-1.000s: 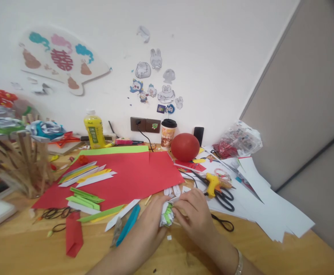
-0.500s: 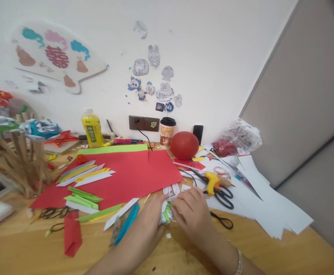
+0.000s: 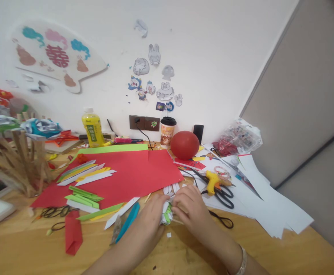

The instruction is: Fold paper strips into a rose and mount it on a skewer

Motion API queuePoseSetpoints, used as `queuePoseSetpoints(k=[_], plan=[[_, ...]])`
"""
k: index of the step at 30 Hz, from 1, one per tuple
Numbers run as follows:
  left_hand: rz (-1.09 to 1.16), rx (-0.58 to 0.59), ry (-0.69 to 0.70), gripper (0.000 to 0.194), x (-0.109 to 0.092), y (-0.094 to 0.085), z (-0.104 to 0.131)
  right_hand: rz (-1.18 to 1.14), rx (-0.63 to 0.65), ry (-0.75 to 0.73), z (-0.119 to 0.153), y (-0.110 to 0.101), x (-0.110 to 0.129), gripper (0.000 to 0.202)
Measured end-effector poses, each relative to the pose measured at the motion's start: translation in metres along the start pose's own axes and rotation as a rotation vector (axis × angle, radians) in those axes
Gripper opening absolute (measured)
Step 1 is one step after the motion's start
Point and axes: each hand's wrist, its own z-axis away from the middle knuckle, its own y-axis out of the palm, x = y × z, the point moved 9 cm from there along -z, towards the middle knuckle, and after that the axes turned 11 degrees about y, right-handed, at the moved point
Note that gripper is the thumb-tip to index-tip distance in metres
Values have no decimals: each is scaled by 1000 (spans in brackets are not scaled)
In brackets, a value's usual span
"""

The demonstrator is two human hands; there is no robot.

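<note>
Between my two hands is a small bundle of folded green and white paper, partly covered by my fingers. My left hand is closed around its left side. On its upper right, my right hand has bent fingers pressed together at the paper's edge; what they pinch is hidden. White paper pieces lie just beyond my fingertips. A blue folded strip rests beside my left forearm, and a tiny white scrap lies below the bundle.
Red paper sheets carry several folded strips. To the right are a yellow glue gun, black-handled scissors and white sheets. A red balloon, a lidded cup and a yellow bottle stand along the wall.
My right hand has shifted slightly, its fingers curling more at the paper's upper edge. The left hand keeps its hold, and the bundle stays almost in place.
</note>
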Motion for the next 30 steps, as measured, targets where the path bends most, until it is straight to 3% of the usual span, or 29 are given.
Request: queuePoseSetpoints(k=[9,16,30], plan=[[-23,-47,-8,56,-5,-9,0,126,-121,-80,7,-3,8,12],[-23,-64,-5,55,-2,-7,-1,147,-158,-73,6,-4,13,16],[58,-68,-20,54,1,-3,-1,269,-149,-92,5,8,20,22]])
